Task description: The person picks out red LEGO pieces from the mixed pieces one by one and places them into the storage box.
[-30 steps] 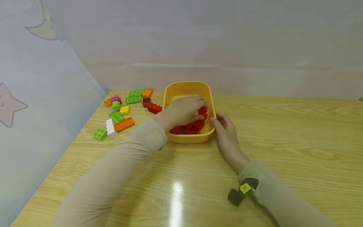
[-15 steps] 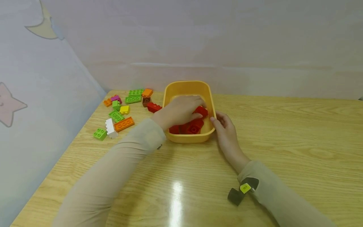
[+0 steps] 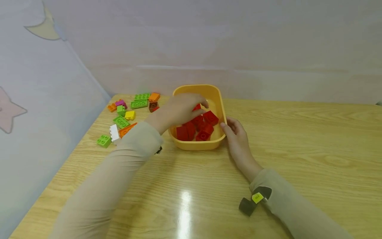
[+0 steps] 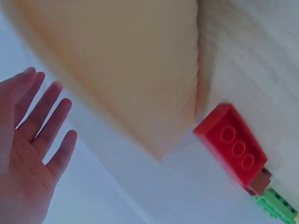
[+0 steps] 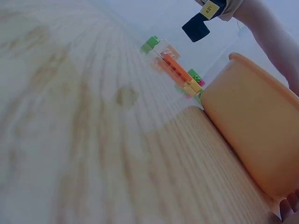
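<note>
A yellow plastic bin (image 3: 197, 146) stands on the wooden table with several red building bricks (image 3: 211, 118) heaped inside. My left hand (image 3: 186, 106) hovers over its left half, above some of the bricks. In the left wrist view its fingers (image 4: 53, 116) are spread and hold nothing. At the bin's right side my right hand (image 3: 238, 144) grips the wall, thumb at the rim and the other fingers outside. Beside the bin's left wall lies another red brick (image 4: 236, 144), mostly hidden by the left wrist in the head view.
Loose bricks lie left of the bin: lime (image 3: 103, 141), white (image 3: 114, 133), yellow (image 3: 130, 115), brown (image 3: 153, 106), orange (image 3: 154, 97) and others. A pale wall (image 3: 283, 49) rises behind the table (image 3: 298, 142).
My left hand has lifted and drawn back toward the left, uncovering more red bricks in the bin. My right hand stays at the bin's right side.
</note>
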Action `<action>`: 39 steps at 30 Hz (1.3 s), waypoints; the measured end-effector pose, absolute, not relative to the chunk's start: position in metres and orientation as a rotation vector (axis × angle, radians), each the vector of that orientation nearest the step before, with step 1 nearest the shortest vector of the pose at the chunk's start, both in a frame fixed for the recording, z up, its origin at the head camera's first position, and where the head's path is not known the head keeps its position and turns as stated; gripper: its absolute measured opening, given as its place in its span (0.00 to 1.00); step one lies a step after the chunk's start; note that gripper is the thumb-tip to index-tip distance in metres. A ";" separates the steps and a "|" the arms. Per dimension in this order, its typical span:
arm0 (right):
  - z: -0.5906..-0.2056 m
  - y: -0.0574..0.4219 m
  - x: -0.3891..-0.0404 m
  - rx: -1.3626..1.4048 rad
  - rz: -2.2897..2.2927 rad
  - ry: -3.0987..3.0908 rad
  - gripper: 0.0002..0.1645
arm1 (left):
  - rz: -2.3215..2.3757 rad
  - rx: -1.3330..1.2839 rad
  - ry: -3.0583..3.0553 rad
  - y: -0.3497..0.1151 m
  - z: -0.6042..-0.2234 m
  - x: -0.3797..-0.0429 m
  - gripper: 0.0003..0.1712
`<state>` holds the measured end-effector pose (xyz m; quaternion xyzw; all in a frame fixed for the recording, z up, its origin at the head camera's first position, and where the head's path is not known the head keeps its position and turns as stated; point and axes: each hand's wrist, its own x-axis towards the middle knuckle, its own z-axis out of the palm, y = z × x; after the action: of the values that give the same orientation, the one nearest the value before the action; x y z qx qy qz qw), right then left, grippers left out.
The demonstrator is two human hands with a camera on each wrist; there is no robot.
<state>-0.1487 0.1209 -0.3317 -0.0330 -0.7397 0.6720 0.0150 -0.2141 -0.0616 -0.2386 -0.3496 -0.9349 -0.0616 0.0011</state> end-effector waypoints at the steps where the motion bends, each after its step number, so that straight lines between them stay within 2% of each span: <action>1: -0.331 0.120 -0.148 -0.109 2.093 -2.302 0.29 | -0.196 -1.084 -2.931 -0.065 -0.235 -0.213 0.17; 13: -0.331 0.118 -0.148 -0.133 2.081 -2.331 0.29 | -0.199 -0.904 -2.972 -0.101 -0.212 -0.196 0.18; 24: -0.330 0.123 -0.148 -0.145 2.076 -2.342 0.29 | -0.251 -0.688 -2.947 -0.119 -0.223 -0.198 0.17; 39: -0.329 0.121 -0.148 -0.119 2.050 -2.350 0.30 | -0.298 -0.323 -3.121 -0.139 -0.257 -0.215 0.24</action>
<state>-0.1483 0.1206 -0.3291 -0.0383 -0.7530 0.6568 0.0105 -0.2149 -0.1394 -0.2574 -0.1024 -0.9902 -0.0945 -0.0053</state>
